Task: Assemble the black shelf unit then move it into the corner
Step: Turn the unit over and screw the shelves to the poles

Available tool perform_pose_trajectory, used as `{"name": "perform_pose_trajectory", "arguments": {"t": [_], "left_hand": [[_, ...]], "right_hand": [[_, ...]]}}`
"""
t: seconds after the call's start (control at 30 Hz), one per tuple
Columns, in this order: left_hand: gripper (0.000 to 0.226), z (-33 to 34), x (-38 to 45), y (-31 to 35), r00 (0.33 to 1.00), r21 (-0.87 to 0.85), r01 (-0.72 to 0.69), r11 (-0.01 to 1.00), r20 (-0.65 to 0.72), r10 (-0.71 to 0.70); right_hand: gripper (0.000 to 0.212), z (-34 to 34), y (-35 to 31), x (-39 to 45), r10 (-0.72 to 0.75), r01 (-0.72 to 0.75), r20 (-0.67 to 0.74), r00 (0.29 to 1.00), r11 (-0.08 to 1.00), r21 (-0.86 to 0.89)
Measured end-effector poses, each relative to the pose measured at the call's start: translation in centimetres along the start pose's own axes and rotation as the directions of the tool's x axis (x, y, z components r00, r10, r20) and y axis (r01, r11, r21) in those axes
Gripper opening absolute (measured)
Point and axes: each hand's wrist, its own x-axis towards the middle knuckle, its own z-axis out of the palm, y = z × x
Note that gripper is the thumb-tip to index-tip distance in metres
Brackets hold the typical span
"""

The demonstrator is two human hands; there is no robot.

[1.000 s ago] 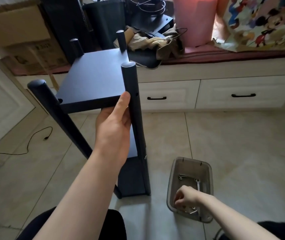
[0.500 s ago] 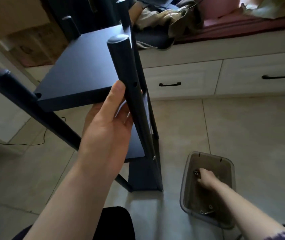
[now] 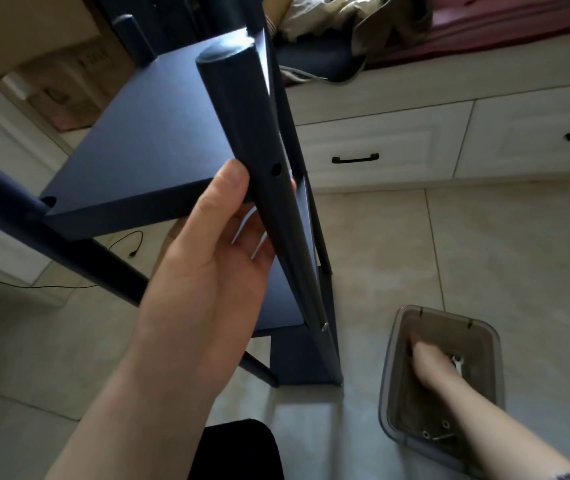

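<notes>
Black posts and dark boards of the shelf unit [image 3: 158, 147] filled more of the view than half a second before, the near post [image 3: 259, 161] having swung closer and leaned further across the picture, while the drawers [image 3: 373, 140] behind had slid upward and to the right. The unit stood on the tiled floor [image 3: 484, 244], just in front of the drawers, its lower boards visible beneath the top one. The left hand [image 3: 207, 265] kept its hold on that near post just below the top board, thumb lying along the post's left side and the fingers wrapped behind it, a screw hole [image 3: 277, 169] showing just above the fingertips. The right hand [image 3: 429, 368] had shifted inside the grey plastic box [image 3: 494, 368] on the floor to the right of the unit, now reaching toward the far end; it was blurred, and whether its fingers had closed on anything could not be told. Just beside that hand lay a small silver wrench [image 3: 457, 364] on the box's bottom. At the near end of the box sat two small nuts [image 3: 436, 430] and a thin metal piece, too small to identify. A black cable [image 3: 127, 244] trailed across the floor to the left, under the top board.
</notes>
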Motion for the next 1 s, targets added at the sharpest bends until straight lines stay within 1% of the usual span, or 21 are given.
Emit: {"name": "perform_pose_trajectory", "arguments": {"t": [0.03,0.13,0.17,0.23,0.3,0.37,0.43,0.53,0.6,0.67,0.7,0.77,0.8,0.83,0.9,0.97,1.0], "left_hand": [[0.022,0.0,0.0,0.0,1.0,-0.002,0.0,1.0,-0.001,0.0],[0.02,-0.1,0.0,0.0,1.0,-0.015,0.006,1.0,-0.006,-0.006],[0.019,-0.1,0.0,0.0,1.0,-0.019,0.012,1.0,-0.008,-0.012],[0.018,-0.1,0.1,-0.1,0.999,-0.028,0.027,0.999,-0.016,-0.028],[0.017,0.0,0.2,-0.1,0.998,-0.035,0.042,0.998,-0.036,-0.044],[0.016,0.2,0.2,-0.1,0.996,-0.055,0.061,0.997,-0.058,-0.064],[0.021,0.6,0.3,0.1,0.993,-0.087,0.077,0.993,-0.077,-0.084],[0.041,1.1,0.2,0.4,0.99,-0.106,0.081,0.991,-0.109,-0.093],[0.051,1.2,0.0,0.7,0.988,-0.13,0.077,0.988,-0.122,-0.093],[0.06,1.2,-0.1,0.8,0.986,-0.155,0.079,0.985,-0.134,-0.1],[0.061,1.1,-0.1,0.9,0.985,-0.166,0.076,0.983,-0.14,-0.1],[0.061,0.9,-0.2,0.8,0.984,-0.181,0.067,0.981,-0.151,-0.095],[0.058,0.8,-0.2,0.7,0.984,-0.194,0.064,0.979,-0.152,-0.095],[0.054,0.8,-0.3,0.6,0.984,-0.208,0.062,0.976,-0.152,-0.095],[0.048,0.8,-0.4,0.3,0.982,-0.223,0.059,0.973,-0.16,-0.097],[0.045,0.9,-0.5,0.2,0.979,-0.224,0.054,0.973,-0.179,-0.096],[0.043,1.0,-0.5,0.2,0.978,-0.226,0.053,0.973,-0.185,-0.096]], "right_hand": [[0.058,0.2,0.0,0.0,-0.006,0.006,-0.022,1.0,1.0,-0.005],[0.06,0.0,-0.3,-0.6,0.045,-0.04,-0.059,0.997,0.995,0.093],[0.058,-0.2,-0.4,-0.9,0.057,-0.05,-0.055,0.997,0.992,0.119],[0.044,-0.9,-0.9,-1.5,0.075,-0.071,-0.024,0.997,0.986,0.149],[0.026,-1.8,-1.2,-2.3,0.075,-0.076,0.02,0.997,0.993,0.089],[0.015,-3.1,-1.9,-3.0,0.064,-0.06,0.066,0.996,0.996,-0.068],[0.018,-4.6,-2.2,-3.4,0.036,-0.017,0.129,0.991,0.989,-0.147],[0.012,-8.9,-4.0,-4.7,0.016,0.03,0.245,0.969,0.982,-0.186],[0.011,-12.4,-6.1,-6.2,-0.051,0.119,0.273,0.961,0.965,-0.236],[0.02,-15.9,-8.7,-8.7,-0.179,0.253,0.24,0.954,0.91,-0.328],[0.02,-17.5,-9.9,-10.2,-0.255,0.324,0.228,0.94,0.876,-0.357],[0.019,-20.9,-12.1,-13.6,-0.406,0.468,0.235,0.883,0.801,-0.373],[0.017,-22.5,-12.9,-15.4,-0.476,0.525,0.222,0.851,0.787,-0.326],[0.015,-24.0,-13.6,-17.4,-0.54,0.571,0.188,0.821,0.788,-0.231],[0.009,-26.6,-14.2,-21.3,-0.651,0.655,0.084,0.754,0.755,-0.034],[0.008,-28.3,-14.3,-24.6,-0.712,0.709,-0.036,0.702,0.692,0.138],[0.008,-28.9,-14.3,-26.1,-0.726,0.726,-0.108,0.679,0.644,0.241]]}}
